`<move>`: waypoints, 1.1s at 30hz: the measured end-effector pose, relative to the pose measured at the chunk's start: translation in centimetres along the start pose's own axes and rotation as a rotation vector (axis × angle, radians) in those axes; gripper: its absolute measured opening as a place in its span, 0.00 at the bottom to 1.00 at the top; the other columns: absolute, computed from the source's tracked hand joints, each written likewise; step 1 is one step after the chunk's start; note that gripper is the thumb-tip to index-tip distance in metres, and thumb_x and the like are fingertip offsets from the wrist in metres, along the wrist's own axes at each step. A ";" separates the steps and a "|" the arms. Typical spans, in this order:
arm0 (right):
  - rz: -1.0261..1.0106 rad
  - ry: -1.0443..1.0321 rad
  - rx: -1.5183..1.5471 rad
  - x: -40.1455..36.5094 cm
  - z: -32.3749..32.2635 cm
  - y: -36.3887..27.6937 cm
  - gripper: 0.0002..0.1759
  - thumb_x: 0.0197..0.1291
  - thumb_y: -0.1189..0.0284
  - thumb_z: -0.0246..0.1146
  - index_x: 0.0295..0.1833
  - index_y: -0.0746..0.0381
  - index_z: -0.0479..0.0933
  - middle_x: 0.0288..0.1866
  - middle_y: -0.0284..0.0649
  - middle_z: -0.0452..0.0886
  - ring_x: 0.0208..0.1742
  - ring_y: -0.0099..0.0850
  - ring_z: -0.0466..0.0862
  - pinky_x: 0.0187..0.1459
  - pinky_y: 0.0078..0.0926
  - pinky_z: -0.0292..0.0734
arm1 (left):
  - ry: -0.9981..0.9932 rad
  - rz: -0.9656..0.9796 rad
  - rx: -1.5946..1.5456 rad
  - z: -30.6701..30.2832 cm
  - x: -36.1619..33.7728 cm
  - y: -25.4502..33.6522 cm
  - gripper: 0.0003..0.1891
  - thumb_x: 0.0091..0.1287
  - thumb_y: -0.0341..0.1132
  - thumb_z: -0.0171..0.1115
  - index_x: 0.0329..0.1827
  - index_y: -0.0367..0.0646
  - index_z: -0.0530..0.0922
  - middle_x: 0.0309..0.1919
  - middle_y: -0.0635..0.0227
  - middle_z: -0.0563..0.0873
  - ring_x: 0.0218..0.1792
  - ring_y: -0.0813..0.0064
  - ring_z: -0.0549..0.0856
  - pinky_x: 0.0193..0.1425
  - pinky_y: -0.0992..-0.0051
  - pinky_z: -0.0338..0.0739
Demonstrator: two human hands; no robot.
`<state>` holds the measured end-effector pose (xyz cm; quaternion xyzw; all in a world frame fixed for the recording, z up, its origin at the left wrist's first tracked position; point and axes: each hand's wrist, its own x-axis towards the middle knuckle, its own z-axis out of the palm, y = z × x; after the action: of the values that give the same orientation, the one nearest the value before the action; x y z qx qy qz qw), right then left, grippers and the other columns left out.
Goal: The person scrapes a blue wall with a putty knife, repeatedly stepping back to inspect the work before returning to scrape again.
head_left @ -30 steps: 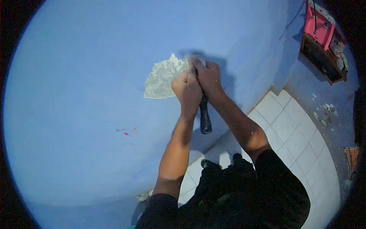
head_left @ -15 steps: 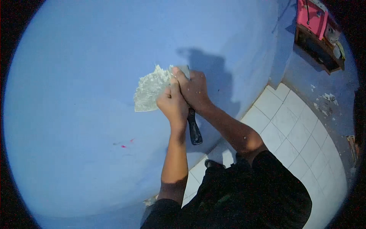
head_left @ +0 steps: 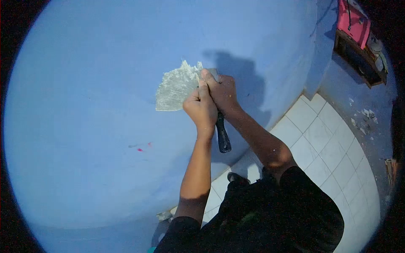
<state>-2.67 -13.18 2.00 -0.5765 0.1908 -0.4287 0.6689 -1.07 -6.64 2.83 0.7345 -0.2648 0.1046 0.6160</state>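
A scraper with a black handle (head_left: 222, 137) and a grey metal blade (head_left: 214, 74) is pressed against the blue wall (head_left: 105, 71). Both hands are closed around it near the blade. My left hand (head_left: 202, 109) is lower and to the left, with its thumb pointing up along the tool. Just above and to the right, my right hand (head_left: 223, 93) wraps round it with the thumb by the blade. Left of the hands is a bare greyish-white patch (head_left: 175, 89) with ragged upper edges. My fingers hide part of the blade and the patch's right side.
Small pink marks (head_left: 140, 149) dot the wall below the patch. White floor tiles (head_left: 314, 141) run along the wall's foot. At upper right stands a dark wooden cabinet (head_left: 358, 63) with a pink object (head_left: 352, 23) on it. Pale flakes (head_left: 366, 116) show at the right.
The view has shifted, so the patch sits higher and further right. Against the wall, my hands and the scraper have moved slightly down and right. More bare surface shows at the patch's upper right.
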 end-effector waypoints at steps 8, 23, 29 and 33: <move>0.003 0.010 0.020 -0.3 0.0 -0.7 0.25 0.55 0.56 0.55 0.20 0.68 0.74 0.13 0.46 0.73 0.14 0.32 0.73 0.21 0.33 0.65 | -0.017 0.006 0.067 -0.2 0.0 0.4 0.22 0.64 0.40 0.54 0.13 0.36 0.70 0.12 0.75 0.70 0.16 0.87 0.65 0.18 0.81 0.59; 0.038 -0.009 -0.051 -0.2 0.3 -0.9 0.27 0.55 0.53 0.54 0.20 0.69 0.74 0.14 0.49 0.73 0.16 0.38 0.76 0.22 0.35 0.67 | -0.010 0.009 0.049 -0.6 0.2 0.2 0.20 0.64 0.39 0.54 0.16 0.36 0.72 0.14 0.75 0.72 0.18 0.87 0.66 0.19 0.82 0.60; -0.038 0.040 -0.143 0.6 0.2 -0.8 0.25 0.57 0.59 0.56 0.17 0.69 0.71 0.10 0.33 0.68 0.15 0.19 0.65 0.18 0.27 0.61 | 0.016 -0.013 -0.035 -0.2 0.7 0.7 0.23 0.63 0.39 0.53 0.12 0.33 0.67 0.09 0.75 0.65 0.17 0.86 0.62 0.17 0.77 0.57; -0.002 0.006 -0.016 0.2 0.4 -1.0 0.25 0.56 0.58 0.56 0.17 0.68 0.71 0.10 0.33 0.68 0.15 0.19 0.65 0.18 0.27 0.61 | 0.036 -0.036 0.022 -0.4 0.5 1.1 0.22 0.64 0.39 0.53 0.12 0.33 0.68 0.09 0.75 0.66 0.17 0.86 0.62 0.17 0.77 0.58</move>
<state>-2.60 -13.02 3.07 -0.5806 0.1956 -0.4297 0.6633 -1.12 -6.54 4.13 0.7439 -0.2394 0.1096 0.6142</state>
